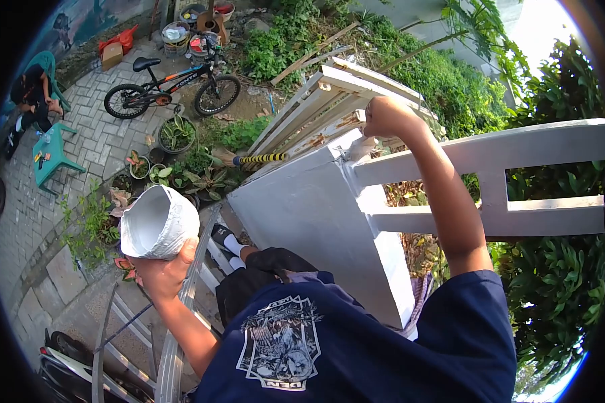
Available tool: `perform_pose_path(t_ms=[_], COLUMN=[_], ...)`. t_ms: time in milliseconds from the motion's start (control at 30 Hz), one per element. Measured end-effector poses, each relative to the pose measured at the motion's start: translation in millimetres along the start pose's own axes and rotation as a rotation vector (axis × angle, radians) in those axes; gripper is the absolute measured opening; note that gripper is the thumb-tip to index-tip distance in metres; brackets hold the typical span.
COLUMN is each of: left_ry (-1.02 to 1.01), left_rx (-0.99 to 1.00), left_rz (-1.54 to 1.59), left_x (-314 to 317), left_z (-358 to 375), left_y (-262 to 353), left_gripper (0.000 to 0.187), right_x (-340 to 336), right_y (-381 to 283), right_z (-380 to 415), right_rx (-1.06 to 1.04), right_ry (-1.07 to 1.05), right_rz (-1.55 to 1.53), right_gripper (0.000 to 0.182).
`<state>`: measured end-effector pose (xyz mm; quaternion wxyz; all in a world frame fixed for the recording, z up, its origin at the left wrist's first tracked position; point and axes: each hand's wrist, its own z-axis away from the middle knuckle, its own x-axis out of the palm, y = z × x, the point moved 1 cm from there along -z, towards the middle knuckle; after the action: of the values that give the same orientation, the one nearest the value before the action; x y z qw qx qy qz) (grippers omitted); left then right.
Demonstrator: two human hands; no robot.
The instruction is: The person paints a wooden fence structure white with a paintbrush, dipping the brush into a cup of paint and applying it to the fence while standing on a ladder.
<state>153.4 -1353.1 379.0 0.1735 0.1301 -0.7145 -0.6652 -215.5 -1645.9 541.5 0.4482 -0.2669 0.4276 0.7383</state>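
Observation:
My left hand (165, 272) is wrapped round the lower side of a white, rough-sided container (160, 221), tilted so that its white inside shows. My right hand (391, 118) is closed above the top corner of a white wall panel (309, 215), near the end of the white railing (444, 158). Whatever its fingers may hold is hidden; a small pale piece shows just below them, and I cannot tell if it is held.
A metal ladder (171, 366) stands beneath me at the left. White slatted panels (323, 101) lean behind the wall. A striped broom handle (262, 158), potted plants (177, 133), a bicycle (171, 87), a green stool (59, 156) and a seated person (32, 94) are beyond.

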Motion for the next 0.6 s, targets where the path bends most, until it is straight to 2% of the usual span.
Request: perform_pose_path(t_ms=[33,133,200,267,333,400,467,533,600], left_ry=[0.033,-0.02,-0.03,-0.037,-0.027,-0.028,-0.034,-0.03,-0.029], left_rx=[0.044,0.005,0.004,0.002,-0.022,-0.011,0.001,0.025,0.011], left_rz=[0.047,0.022,0.016,0.005,0.05,0.05,0.052,0.057,0.068], left_x=[1,-2,-1,0,2,1,1,3,5], left_z=[0,3,2,2,2,3,4,4,3], left_y=[-3,-7,-4,-1,2,-2,-2,-1,2], left_gripper=[0.069,0.068,0.067,0.065,0.063,0.062,0.061,0.06,0.059], right_x=[1,12,7,-5,-5,-3,18,20,19], right_y=[-1,-10,-10,0,9,6,15,9,20], right_z=[2,5,2,-4,-6,-3,-14,-17,-17], right_rx=[0.031,0.05,0.043,0.086,0.097,0.156,0.13,0.155,0.122], right_ry=[0.015,0.034,0.039,-0.097,-0.079,0.031,0.091,-0.147,-0.131], right_rz=[0.059,0.201,0.211,-0.011,-0.118,0.18,0.201,0.041,0.045], right_gripper=[0.023,0.029,0.023,0.023,0.02,0.019,0.016,0.017,0.017])
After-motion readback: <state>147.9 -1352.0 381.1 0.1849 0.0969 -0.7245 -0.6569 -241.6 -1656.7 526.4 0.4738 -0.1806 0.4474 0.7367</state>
